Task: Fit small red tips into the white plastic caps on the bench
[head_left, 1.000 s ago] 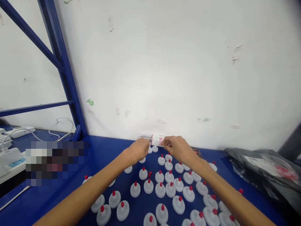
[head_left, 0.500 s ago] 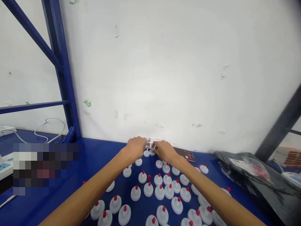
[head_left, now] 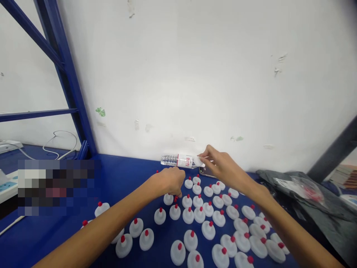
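Observation:
Just above the table, my left hand (head_left: 173, 181) has its fingers pinched down on a small loose red cap (head_left: 175, 199), partly covered by the fingertips. My right hand (head_left: 213, 160) is raised near the wall, thumb and fingers closed on a white round lid (head_left: 198, 161). Behind that lid a clear water bottle (head_left: 170, 160) with a white and red label lies on its side. Many similar white lids with red-tipped spouts (head_left: 174, 212) stand around and below my hands, on the blue table (head_left: 117, 175).
A phone (head_left: 206, 172) lies under my right hand, by the wall. Dark plastic bags (head_left: 306, 201) are heaped at the right. At the left are a blue metal frame (head_left: 69, 85), a white cable (head_left: 65, 162) and a power strip (head_left: 8, 182).
My left hand has moved off the bottle's end, down and nearer to the loose red cap. The right hand has lifted up and right with a white lid, uncovering the bottle. The view has shifted.

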Demonstrator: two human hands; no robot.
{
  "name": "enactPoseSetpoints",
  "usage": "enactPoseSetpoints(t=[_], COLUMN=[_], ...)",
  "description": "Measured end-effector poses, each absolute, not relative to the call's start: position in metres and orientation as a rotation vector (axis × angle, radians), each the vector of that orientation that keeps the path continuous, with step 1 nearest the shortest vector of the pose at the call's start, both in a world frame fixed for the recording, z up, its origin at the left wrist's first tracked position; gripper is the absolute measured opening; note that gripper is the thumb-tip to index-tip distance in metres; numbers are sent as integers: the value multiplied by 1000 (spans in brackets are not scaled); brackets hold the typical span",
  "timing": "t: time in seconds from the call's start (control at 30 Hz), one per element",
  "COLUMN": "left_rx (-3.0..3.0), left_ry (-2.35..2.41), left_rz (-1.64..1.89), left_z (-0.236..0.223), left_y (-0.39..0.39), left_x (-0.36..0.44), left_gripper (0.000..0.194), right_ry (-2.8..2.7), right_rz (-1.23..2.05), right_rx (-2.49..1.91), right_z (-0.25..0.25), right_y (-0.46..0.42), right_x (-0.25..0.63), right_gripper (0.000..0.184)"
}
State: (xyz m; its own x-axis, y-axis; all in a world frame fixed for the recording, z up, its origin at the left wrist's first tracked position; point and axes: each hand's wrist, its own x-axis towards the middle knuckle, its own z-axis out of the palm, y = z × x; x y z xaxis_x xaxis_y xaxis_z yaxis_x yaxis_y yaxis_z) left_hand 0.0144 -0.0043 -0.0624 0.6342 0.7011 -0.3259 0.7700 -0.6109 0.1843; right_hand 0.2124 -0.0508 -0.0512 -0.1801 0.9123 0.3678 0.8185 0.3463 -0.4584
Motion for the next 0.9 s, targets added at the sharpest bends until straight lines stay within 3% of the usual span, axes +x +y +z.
enactPoseSetpoints(t=[0.27, 0.57, 0.7, 0.9], left_rx=[2596, 2542, 2348, 2131], left_ry=[1160, 1110, 995, 785], left_rz=[-412, 341, 706, 861], left_z=[-70, -46, -23, -25], left_y=[-4, 13, 16, 7], left_x=[20, 7, 1, 11], left_gripper=[20, 11, 30, 27], right_ry=[-1903, -1839, -1833, -1774], right_rz=[205, 601, 744, 831], right_rx=[-1351, -1286, -1247, -1168], right_z=[-39, -63, -72, -74], right_y=[-61, -48, -44, -46], right_x=[213, 213, 215, 211], right_gripper=[13, 25, 29, 47])
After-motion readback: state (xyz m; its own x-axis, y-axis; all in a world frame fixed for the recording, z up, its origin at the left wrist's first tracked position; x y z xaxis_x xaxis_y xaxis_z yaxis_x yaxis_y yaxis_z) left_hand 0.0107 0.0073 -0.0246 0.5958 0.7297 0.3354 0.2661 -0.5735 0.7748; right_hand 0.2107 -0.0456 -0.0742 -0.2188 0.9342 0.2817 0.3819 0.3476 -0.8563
